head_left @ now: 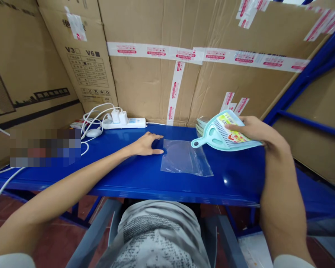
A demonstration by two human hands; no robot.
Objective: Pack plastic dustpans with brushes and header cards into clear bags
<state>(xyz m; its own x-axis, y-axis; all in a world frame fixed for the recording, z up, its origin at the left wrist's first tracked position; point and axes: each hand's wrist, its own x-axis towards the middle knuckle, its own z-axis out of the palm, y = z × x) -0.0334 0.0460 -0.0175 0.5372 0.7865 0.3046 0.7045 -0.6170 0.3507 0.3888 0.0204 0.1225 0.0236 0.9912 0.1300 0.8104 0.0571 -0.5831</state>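
Head view showed your blue counter (145,175) against cardboard boxes (145,85); your left hand (146,144) pressed flat on the clear bag's (184,160) edge, your right hand (254,130) gripping a dustpan (214,137) just right of the bag, power strip (125,122) behind.

We are seeing a glossy blue metal table (145,178), a clear, shiny plastic bag (184,160), a smooth plastic dustpan (214,136) (paper label glossy), and matt cardboard boxes (145,85).
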